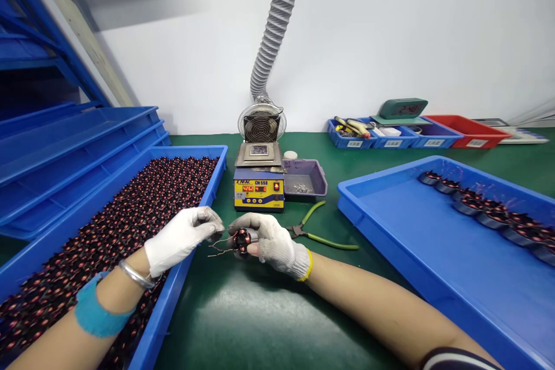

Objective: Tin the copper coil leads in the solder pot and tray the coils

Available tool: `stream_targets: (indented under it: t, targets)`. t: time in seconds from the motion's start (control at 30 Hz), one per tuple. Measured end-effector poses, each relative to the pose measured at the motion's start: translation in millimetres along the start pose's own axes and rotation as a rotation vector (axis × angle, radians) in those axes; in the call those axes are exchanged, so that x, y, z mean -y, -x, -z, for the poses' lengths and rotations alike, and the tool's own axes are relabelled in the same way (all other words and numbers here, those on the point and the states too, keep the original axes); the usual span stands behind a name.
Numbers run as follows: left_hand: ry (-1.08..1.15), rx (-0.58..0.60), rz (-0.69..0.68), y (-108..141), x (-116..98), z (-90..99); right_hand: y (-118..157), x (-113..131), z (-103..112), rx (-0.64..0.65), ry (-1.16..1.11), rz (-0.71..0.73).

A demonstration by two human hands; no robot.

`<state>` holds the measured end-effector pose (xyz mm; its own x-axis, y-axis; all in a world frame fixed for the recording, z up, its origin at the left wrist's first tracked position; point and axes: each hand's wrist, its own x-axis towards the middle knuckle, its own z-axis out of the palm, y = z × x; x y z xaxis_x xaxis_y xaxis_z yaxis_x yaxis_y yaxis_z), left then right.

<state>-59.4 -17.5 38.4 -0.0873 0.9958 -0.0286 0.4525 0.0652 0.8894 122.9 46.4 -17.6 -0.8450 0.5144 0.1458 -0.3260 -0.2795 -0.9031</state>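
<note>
My right hand, in a white knit glove with a yellow cuff, grips a small motor stator with copper windings and a dark core. Thin copper wire leads stick out from its left side. Just left of it is my left hand, in a white glove, its thumb and fingers pinched together close to the leads. Whether a wire sits between those fingertips is too small to tell. Behind the right hand, pliers with green handles lie on the green table mat.
At left stands a blue tray full of wound parts; at right, a blue tray holds a row of stators. A soldering pot with a fan and hose stands behind my hands, beside a purple bin. Tool boxes line the wall.
</note>
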Motion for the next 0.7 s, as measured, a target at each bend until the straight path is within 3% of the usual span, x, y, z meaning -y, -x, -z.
stream_targets:
  t: [0.13, 0.27, 0.43, 0.57, 0.7]
  targets:
    - [0.104, -0.074, 0.002, -2.9, 5.5, 0.6, -1.4, 0.6, 4.4, 0.006, 0.004, 0.040]
    - [0.389, -0.207, -0.016, -6.9, 15.5, -2.2, -5.9, 2.0, 11.4, -0.048, -0.004, 0.122]
    - [0.597, -0.247, -0.017, -8.6, 20.6, -9.2, -10.0, 5.6, 14.8, -0.110, 0.015, 0.198]
    - [0.407, -0.237, -0.041, -7.1, 18.8, -13.2, -9.9, 16.2, 12.0, -0.226, 0.044, 0.228]
    - [-0.117, -0.133, -0.108, -5.2, 15.0, -20.4, -14.7, 45.8, 21.0, -0.420, 0.144, 0.269]
